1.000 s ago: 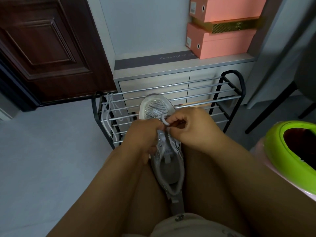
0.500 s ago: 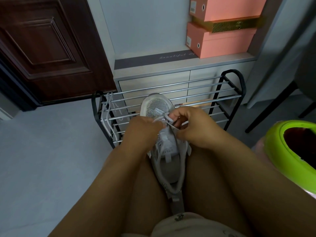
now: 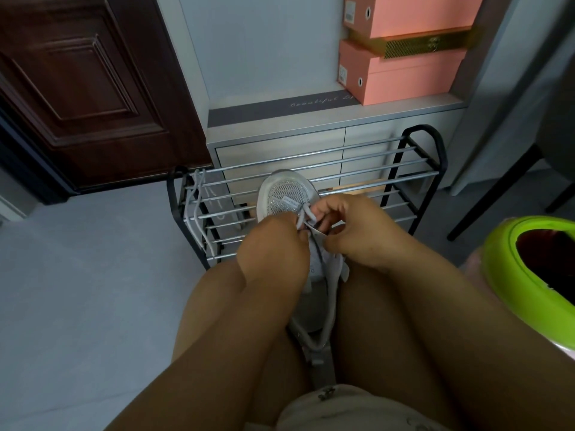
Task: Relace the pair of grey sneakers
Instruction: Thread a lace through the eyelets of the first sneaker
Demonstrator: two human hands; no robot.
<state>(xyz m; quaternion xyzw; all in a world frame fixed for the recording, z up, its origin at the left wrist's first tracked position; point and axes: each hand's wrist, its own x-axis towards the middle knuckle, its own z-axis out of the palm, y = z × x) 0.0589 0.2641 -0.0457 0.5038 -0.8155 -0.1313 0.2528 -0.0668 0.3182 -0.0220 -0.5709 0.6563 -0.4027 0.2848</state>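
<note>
The right hand (image 3: 351, 225) has its fingers curled, pinching a pale grey lace (image 3: 306, 214) just above the sneaker's tongue. The left hand (image 3: 273, 247) sits just left of it, knuckles up, fingers folded down against the left side of the sneaker; its fingertips are hidden, so I cannot tell whether it grips lace or upper. The 2 hands are almost touching over the lace holes.

The grey sneaker (image 3: 287, 197) lies between the person's bare knees, toe pointing away, heel toward the lap. The toe is pale grey mesh with a smooth rim and a sparkly band across it. A narrow white strip on the toe carries small print, too small to read. The lace forms a short loop near the toe; the rest of the opening down to the heel looks unlaced, and the heel ends in a pull tab.

Behind the sneaker stands a shoe rack (image 3: 432, 169) with black ends and silver bars. A second lace (image 3: 194, 206) hangs over its bars, left of the sneaker. Behind the rack is a grey cabinet (image 3: 280, 144) with a dark mat (image 3: 280, 108) on top reading "Beautiful". 2 pink boxes (image 3: 404, 76) are stacked above the sneaker, to the right. A green-rimmed bin (image 3: 510, 275) stands to the sneaker's right, a dark wooden door (image 3: 77, 88) far to its left.
</note>
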